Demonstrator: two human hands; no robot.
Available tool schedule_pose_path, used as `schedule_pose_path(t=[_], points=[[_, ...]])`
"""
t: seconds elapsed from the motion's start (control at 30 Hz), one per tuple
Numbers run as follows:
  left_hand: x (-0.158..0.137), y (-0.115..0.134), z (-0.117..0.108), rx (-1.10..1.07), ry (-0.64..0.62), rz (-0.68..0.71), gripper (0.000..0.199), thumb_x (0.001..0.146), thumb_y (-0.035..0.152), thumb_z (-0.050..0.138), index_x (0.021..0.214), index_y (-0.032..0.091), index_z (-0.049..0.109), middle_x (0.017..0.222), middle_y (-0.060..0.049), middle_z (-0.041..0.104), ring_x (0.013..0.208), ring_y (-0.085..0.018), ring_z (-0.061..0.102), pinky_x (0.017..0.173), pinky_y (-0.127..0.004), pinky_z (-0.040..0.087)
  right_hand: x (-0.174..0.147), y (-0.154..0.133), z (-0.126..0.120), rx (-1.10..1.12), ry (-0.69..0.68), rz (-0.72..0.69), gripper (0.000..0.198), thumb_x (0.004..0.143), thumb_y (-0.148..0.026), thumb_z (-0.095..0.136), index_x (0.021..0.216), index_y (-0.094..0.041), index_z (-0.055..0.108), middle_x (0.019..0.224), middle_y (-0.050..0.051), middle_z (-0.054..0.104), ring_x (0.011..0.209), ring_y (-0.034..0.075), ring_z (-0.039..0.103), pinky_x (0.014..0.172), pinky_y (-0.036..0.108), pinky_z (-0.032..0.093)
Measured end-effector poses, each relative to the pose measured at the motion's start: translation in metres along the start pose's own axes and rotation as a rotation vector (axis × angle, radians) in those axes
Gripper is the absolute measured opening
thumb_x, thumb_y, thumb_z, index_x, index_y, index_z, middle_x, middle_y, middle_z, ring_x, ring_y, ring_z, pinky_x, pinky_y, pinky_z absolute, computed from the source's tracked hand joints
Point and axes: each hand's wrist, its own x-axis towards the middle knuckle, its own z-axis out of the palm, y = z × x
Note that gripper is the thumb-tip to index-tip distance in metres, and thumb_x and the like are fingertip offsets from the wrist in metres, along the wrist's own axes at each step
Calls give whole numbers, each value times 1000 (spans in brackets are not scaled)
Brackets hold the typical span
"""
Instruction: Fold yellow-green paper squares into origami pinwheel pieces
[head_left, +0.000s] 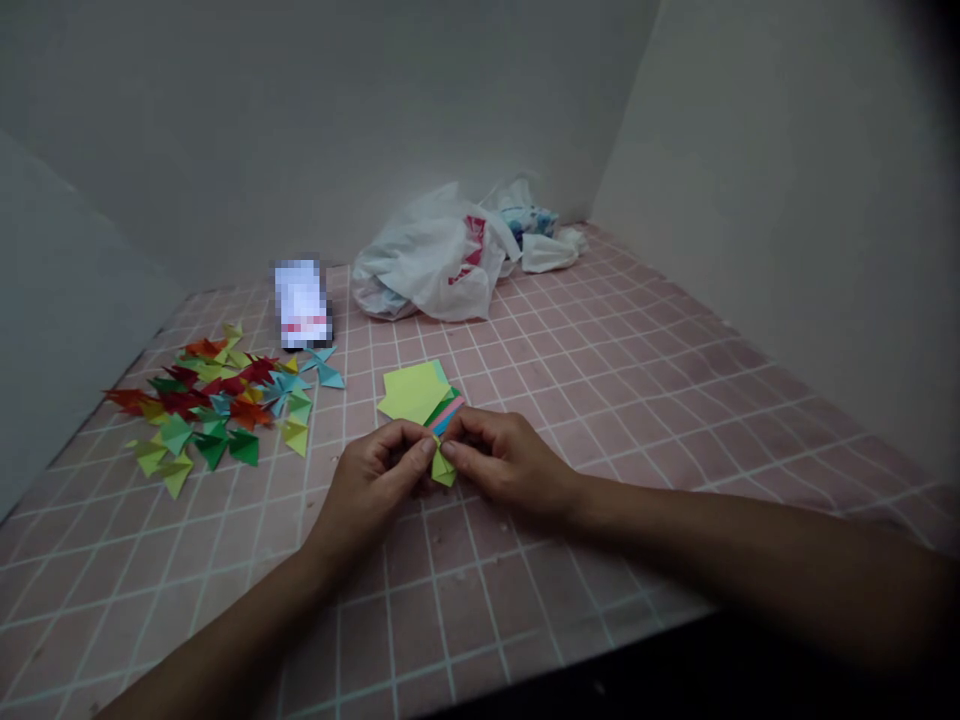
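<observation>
A small folded piece of yellow-green paper (443, 468) is pinched between both hands, low over the table. My left hand (379, 465) grips its left side with thumb and forefinger. From the right, my right hand (510, 460) closes on the same piece, its fingertips almost meeting the left ones. Part of the paper is hidden by the fingers. Just beyond the hands lie loose sheets of coloured paper (414, 392), yellow-green on top, with green, pink and blue edges showing under it.
Many folded paper pieces (214, 450) in red, orange, green, yellow and blue lie scattered at the left. A lit phone (302, 303) leans behind them. White plastic bags (431, 255) lie at the back by the wall. A pink checked cloth (622, 400) covers the table.
</observation>
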Motion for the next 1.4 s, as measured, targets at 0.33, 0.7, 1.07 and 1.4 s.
schedule_pose_path(t=[0.33, 0.7, 1.07, 1.4], points=[[0, -4, 1, 0, 27, 4, 13, 82, 29, 69, 87, 18, 65, 71, 1, 65, 63, -12, 63, 60, -23, 51, 3, 4, -2, -19, -54, -19, 17, 92, -25, 55, 77, -17, 58, 71, 0, 58, 67, 12, 51, 64, 27, 39], [-2, -2, 1, 103, 56, 58, 14, 86, 32, 65, 84, 17, 65, 67, 1, 64, 58, -12, 60, 55, -22, 47, 2, 6, -2, 26, -96, -10, 17, 93, -27, 55, 80, -17, 61, 75, 2, 61, 70, 13, 53, 64, 26, 40], [-5, 2, 5, 2, 22, 5, 19, 89, 34, 63, 82, 16, 62, 71, 2, 62, 59, -11, 63, 56, -21, 53, 2, 1, -1, -14, -91, 12, 19, 93, -26, 54, 77, -18, 57, 74, 2, 60, 70, 14, 53, 64, 27, 40], [-2, -1, 4, -16, -5, 19, 18, 89, 33, 63, 84, 17, 63, 72, 1, 62, 60, -11, 63, 59, -23, 52, 2, 2, -1, -40, -67, 16, 21, 93, -28, 53, 74, -19, 53, 71, 0, 57, 66, 13, 50, 62, 28, 37]])
